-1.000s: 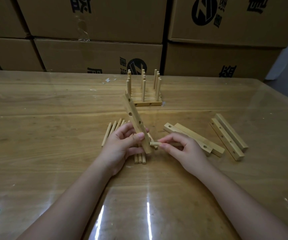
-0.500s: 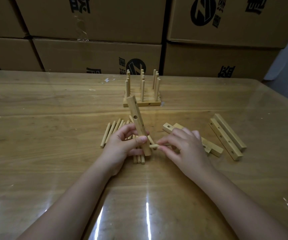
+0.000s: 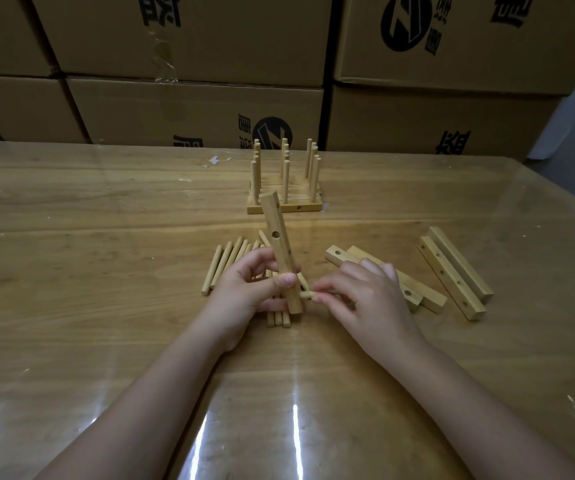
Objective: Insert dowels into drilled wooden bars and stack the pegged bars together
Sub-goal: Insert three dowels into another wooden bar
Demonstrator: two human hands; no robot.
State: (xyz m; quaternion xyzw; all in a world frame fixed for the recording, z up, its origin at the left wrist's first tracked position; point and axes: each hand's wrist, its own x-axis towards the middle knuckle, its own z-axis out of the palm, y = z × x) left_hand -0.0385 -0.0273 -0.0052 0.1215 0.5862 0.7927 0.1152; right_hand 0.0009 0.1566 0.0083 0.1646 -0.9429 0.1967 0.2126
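**Dowel at the lower hole of a hand-held bar**

Nearest the camera, two bare forearms reach in over the table [image 3: 106,237]. The left hand [image 3: 244,292] grips a drilled bar [image 3: 279,244] round its lower part, with the thumb across the front face. The bar stands nearly upright, its top leaning a little to the left. The right hand [image 3: 369,299] pinches a dowel [image 3: 306,294] between thumb and fingertips, and the dowel's tip touches the bar's right side near its lower end. Whether the tip has entered a hole cannot be told.

The step in hand looks to be pegging this bar, and it is probably the first peg, since the holes visible higher up are empty. The next move calls for the dowel to be held square to the hole and pushed home. Meanwhile the left hand must brace the bar against the push.

Just behind and under the left hand lie the loose dowels [image 3: 223,265], side by side. Beside the right hand lies a pair of bars [image 3: 339,254], partly covered by it, and a second pair [image 3: 452,271] lies further right.

Beyond these, mid-table, stands the pegged stack [image 3: 284,202], with its dowels upright in rows.

The table is pale wood under a glossy clear cover that throws back streaks of light. Behind it, stacked cardboard boxes [image 3: 192,109] with black printed marks fill the background.
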